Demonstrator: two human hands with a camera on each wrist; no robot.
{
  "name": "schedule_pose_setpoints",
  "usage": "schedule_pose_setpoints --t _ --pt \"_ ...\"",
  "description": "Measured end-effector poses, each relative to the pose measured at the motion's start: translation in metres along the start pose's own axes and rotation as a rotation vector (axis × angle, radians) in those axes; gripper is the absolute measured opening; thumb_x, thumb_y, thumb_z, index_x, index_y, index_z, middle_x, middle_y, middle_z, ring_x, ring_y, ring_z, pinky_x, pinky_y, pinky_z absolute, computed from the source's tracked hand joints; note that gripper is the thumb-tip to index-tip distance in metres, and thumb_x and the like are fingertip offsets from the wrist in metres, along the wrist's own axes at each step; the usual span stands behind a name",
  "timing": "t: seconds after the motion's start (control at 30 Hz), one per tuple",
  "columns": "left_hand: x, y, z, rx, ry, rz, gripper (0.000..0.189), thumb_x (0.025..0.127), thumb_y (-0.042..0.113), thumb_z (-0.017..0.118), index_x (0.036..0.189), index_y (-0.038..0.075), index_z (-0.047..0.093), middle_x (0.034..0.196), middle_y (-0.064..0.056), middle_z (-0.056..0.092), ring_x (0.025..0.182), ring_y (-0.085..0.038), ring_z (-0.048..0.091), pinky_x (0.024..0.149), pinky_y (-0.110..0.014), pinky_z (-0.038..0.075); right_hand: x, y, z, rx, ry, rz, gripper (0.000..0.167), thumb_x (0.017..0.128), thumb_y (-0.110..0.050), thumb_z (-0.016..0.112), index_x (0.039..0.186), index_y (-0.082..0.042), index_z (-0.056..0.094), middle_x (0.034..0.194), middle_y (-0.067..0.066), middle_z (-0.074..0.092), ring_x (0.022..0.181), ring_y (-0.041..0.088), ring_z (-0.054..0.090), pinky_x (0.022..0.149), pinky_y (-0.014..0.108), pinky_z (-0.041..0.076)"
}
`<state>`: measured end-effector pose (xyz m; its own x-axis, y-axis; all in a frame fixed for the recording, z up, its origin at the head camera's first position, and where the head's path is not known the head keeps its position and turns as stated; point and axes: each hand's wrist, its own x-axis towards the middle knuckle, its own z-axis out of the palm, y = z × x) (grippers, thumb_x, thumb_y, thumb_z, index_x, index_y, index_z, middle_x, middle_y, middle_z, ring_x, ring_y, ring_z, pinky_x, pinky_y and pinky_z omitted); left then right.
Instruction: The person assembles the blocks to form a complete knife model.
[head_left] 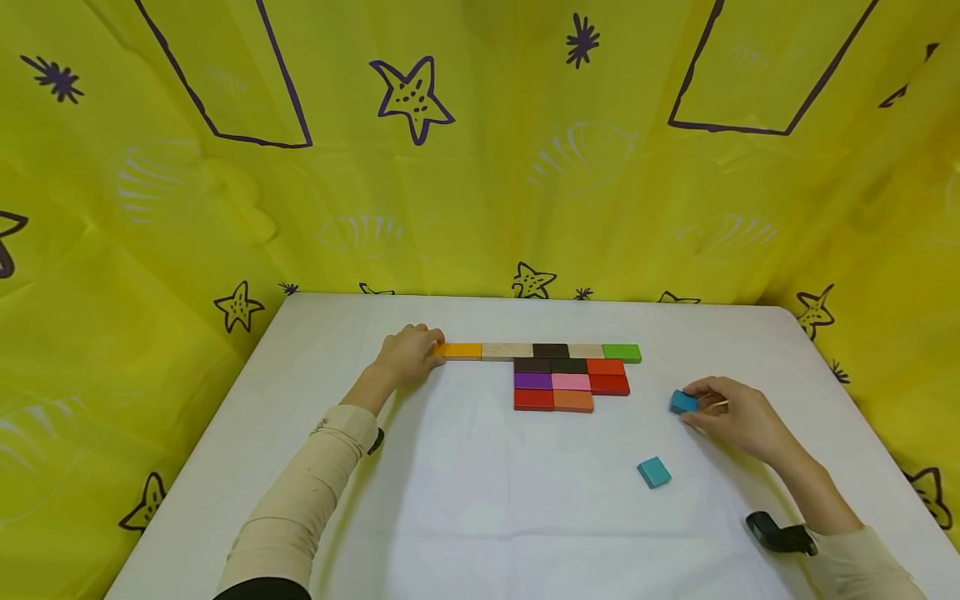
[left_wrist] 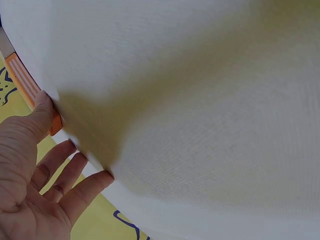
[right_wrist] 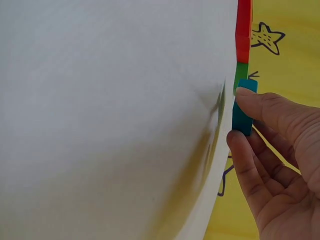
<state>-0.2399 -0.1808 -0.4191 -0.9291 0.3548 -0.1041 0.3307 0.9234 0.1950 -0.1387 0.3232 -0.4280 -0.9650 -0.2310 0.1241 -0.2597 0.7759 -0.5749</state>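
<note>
My left hand [head_left: 408, 354] is at the left end of a row of flat blocks and holds an orange block [head_left: 460, 352] there. In the left wrist view the thumb lies along the near side of that block, while the index finger is hidden behind it. My right hand [head_left: 738, 417] pinches a blue block [head_left: 682, 402] between thumb and fingers, to the right of the laid blocks. The right wrist view shows the blue block [right_wrist: 243, 112] held on edge. A second, teal-blue block [head_left: 654, 472] lies turned at an angle on the white table, nearer to me.
Two natural wood blocks, a dark block [head_left: 551, 351] and a green block [head_left: 622, 353] continue the row. Below it, shorter rows of dark, red, purple, pink and orange-brown blocks sit edge to edge. A yellow patterned cloth [head_left: 480, 183] hangs behind the white table [head_left: 480, 517].
</note>
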Motion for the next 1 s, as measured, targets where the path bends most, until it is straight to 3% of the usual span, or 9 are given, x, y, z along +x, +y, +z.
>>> schedule_pose_setpoints --t 0.23,0.8,1.0 --pt "0.0 -0.001 0.0 0.0 0.005 0.004 0.032 0.1 0.032 0.068 0.126 0.014 0.064 0.112 -0.009 0.064 0.102 -0.029 0.058 0.084 -0.049 0.053 0.011 -0.008 0.003 0.022 -0.024 0.005 0.029 0.086 -0.008 0.082 0.112 0.0 0.07 0.101 0.012 0.07 0.089 0.026 0.065 0.072 0.015 0.052" --pt "0.0 0.002 0.0 -0.002 -0.005 -0.011 0.033 0.099 0.031 0.069 0.127 0.014 0.064 0.115 -0.009 0.064 0.104 -0.03 0.058 0.086 -0.051 0.052 0.037 -0.016 0.01 0.044 -0.062 -0.023 0.029 0.088 -0.002 0.079 0.115 0.003 0.069 0.108 0.017 0.069 0.097 0.033 0.064 0.078 0.013 0.049" --pt "-0.001 0.002 -0.002 0.004 -0.007 -0.01 0.033 0.099 0.031 0.069 0.127 0.013 0.064 0.114 -0.009 0.064 0.105 -0.031 0.058 0.087 -0.051 0.052 0.046 -0.019 0.014 0.046 -0.061 -0.06 0.029 0.087 0.0 0.079 0.114 0.003 0.069 0.109 0.018 0.069 0.098 0.034 0.065 0.081 0.023 0.055"
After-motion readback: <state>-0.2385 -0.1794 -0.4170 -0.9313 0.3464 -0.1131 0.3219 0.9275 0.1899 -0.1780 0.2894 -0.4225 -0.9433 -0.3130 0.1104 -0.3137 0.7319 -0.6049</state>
